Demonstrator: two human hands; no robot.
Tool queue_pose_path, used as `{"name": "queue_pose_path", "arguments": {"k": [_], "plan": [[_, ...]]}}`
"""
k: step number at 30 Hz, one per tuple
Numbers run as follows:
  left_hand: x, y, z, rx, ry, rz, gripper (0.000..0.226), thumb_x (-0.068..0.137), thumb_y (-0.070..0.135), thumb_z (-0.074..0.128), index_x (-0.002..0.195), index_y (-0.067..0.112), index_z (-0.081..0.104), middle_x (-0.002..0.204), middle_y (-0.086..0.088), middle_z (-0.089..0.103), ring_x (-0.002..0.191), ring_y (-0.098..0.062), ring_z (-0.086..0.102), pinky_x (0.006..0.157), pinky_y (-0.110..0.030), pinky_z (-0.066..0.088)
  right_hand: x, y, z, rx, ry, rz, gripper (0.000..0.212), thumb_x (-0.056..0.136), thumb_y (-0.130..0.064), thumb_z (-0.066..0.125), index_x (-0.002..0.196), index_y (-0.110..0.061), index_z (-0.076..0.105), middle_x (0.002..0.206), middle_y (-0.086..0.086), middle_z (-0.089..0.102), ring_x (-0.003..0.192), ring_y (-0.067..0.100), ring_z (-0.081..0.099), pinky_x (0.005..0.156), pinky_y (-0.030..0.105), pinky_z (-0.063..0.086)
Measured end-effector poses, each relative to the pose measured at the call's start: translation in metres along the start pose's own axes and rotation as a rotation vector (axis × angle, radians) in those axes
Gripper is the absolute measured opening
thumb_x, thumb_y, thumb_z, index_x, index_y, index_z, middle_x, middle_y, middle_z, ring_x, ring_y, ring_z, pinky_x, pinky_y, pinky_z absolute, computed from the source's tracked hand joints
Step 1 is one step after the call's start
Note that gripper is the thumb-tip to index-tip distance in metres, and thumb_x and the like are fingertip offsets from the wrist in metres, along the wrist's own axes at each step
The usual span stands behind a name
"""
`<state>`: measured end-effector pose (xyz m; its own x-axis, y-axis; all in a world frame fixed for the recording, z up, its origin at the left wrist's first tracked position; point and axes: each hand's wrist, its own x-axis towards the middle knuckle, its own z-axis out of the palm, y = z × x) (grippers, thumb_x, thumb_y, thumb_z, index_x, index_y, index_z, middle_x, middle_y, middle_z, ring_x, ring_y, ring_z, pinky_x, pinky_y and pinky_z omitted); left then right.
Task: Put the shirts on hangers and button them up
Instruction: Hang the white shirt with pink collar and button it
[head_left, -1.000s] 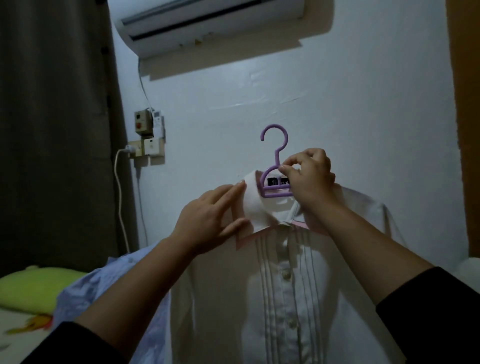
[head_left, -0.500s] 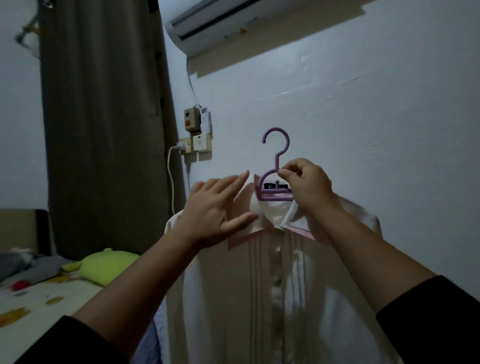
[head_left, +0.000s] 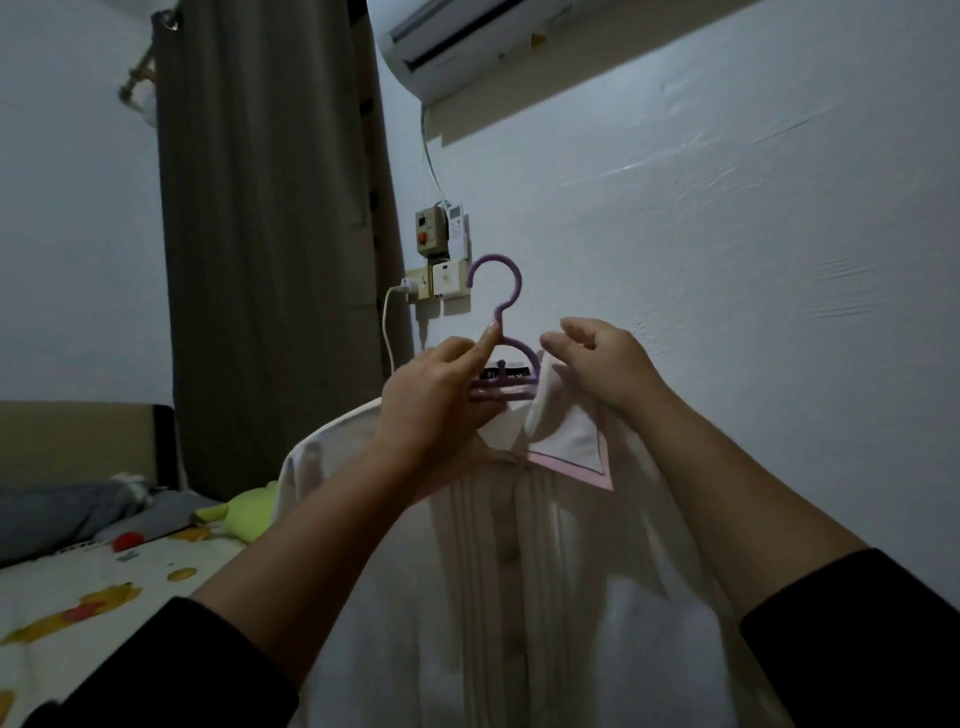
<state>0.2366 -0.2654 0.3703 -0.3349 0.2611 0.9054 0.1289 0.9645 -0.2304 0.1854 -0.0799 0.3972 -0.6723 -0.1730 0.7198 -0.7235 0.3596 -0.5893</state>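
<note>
A white shirt (head_left: 519, 597) with a pleated, buttoned front hangs on a purple plastic hanger (head_left: 498, 275) held up in front of the wall. My left hand (head_left: 436, 400) grips the hanger at its neck, index finger straight up along the stem, and covers the left collar. My right hand (head_left: 608, 369) hovers at the right side of the collar (head_left: 569, 441), fingers loosely curled with nothing visibly between them. The collar flap has a pink edge. Several front buttons look fastened; the lower hem is out of view.
A bed with a patterned sheet (head_left: 78, 597) and a green plush toy (head_left: 249, 514) lies at the left. A dark curtain (head_left: 270, 234), wall sockets with a plugged-in cable (head_left: 441, 249) and an air conditioner (head_left: 467, 36) sit behind the hanger.
My right hand has let go of the hanger and moved to the right collar. My left hand left the collar and took hold of the hanger. The view has swung left.
</note>
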Motion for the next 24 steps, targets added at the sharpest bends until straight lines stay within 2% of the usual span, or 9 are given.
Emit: {"name": "queue_pose_path", "arguments": {"k": [4,6,8,11,15,18,21,22,24], "plan": [[0.003,-0.011,-0.004,-0.027,0.011,-0.172,0.075,0.078,0.040,0.074,0.143,0.033,0.038,0.128,0.001,0.058,0.118,-0.021,0.049,0.088,-0.032,0.032,0.001,0.011,-0.009,0.028,-0.100,0.018,0.014,0.085,-0.026,0.067,0.095,-0.017,0.072,0.093,0.001,0.070,0.090,0.018,0.064,0.081,0.028,0.049],[0.006,-0.014,-0.005,-0.043,0.014,-0.195,0.077,0.078,0.039,0.073,0.144,0.036,0.034,0.132,0.003,0.055,0.125,-0.019,0.042,0.087,-0.031,0.026,0.000,0.013,-0.008,0.170,-0.042,-0.017,0.011,0.085,-0.017,0.068,0.096,-0.016,0.070,0.090,-0.001,0.068,0.081,0.010,0.062,0.068,0.010,0.047],[0.008,-0.020,-0.006,-0.031,0.027,-0.205,0.078,0.078,0.039,0.074,0.144,0.038,0.033,0.133,0.003,0.054,0.125,-0.019,0.041,0.086,-0.033,0.027,0.000,0.017,-0.009,0.236,-0.041,-0.024,0.022,0.087,-0.018,0.067,0.108,-0.013,0.068,0.099,-0.004,0.066,0.085,0.003,0.060,0.068,0.001,0.042],[0.008,-0.038,-0.008,-0.034,0.038,-0.286,0.079,0.078,0.038,0.074,0.144,0.040,0.032,0.134,0.004,0.053,0.126,-0.019,0.039,0.083,-0.033,0.025,0.002,0.037,-0.018,0.236,-0.079,0.085,0.039,0.085,-0.020,0.068,0.123,-0.010,0.061,0.109,-0.003,0.061,0.101,0.009,0.057,0.087,0.015,0.042],[0.003,-0.064,-0.012,-0.110,0.052,-0.368,0.078,0.077,0.031,0.076,0.143,0.038,0.035,0.134,0.003,0.052,0.128,-0.020,0.034,0.082,-0.031,0.019,-0.007,0.064,-0.029,0.257,-0.142,0.272,0.013,0.080,-0.014,0.072,0.092,-0.010,0.069,0.082,0.003,0.067,0.074,0.012,0.058,0.062,0.014,0.043],[-0.002,-0.076,-0.012,-0.136,0.058,-0.362,0.079,0.076,0.028,0.078,0.142,0.036,0.037,0.132,0.001,0.054,0.128,-0.021,0.034,0.083,-0.032,0.019,-0.006,0.073,-0.028,0.415,-0.020,0.334,0.010,0.076,-0.016,0.075,0.082,-0.010,0.068,0.081,0.007,0.066,0.074,0.016,0.057,0.071,0.027,0.044],[-0.004,-0.079,-0.011,-0.127,0.058,-0.370,0.078,0.077,0.026,0.077,0.143,0.035,0.036,0.132,0.001,0.055,0.126,-0.023,0.036,0.084,-0.033,0.020,-0.003,0.073,-0.019,0.562,0.102,0.356,0.007,0.082,-0.010,0.069,0.078,-0.012,0.063,0.076,0.004,0.062,0.069,0.015,0.057,0.054,0.017,0.047],[-0.005,-0.079,-0.010,-0.116,0.057,-0.376,0.078,0.078,0.027,0.077,0.144,0.035,0.035,0.132,0.000,0.055,0.126,-0.023,0.037,0.084,-0.034,0.022,0.000,0.073,-0.014,0.541,0.127,0.344,0.005,0.083,-0.009,0.068,0.083,-0.012,0.064,0.079,0.003,0.062,0.075,0.017,0.058,0.056,0.015,0.048],[-0.006,-0.077,-0.007,-0.089,0.054,-0.384,0.079,0.078,0.028,0.077,0.144,0.035,0.035,0.130,0.001,0.056,0.122,-0.023,0.042,0.086,-0.037,0.030,0.006,0.067,-0.002,0.373,0.196,0.254,0.020,0.084,-0.011,0.067,0.104,-0.011,0.065,0.093,0.002,0.061,0.091,0.018,0.057,0.078,0.022,0.050]]}}
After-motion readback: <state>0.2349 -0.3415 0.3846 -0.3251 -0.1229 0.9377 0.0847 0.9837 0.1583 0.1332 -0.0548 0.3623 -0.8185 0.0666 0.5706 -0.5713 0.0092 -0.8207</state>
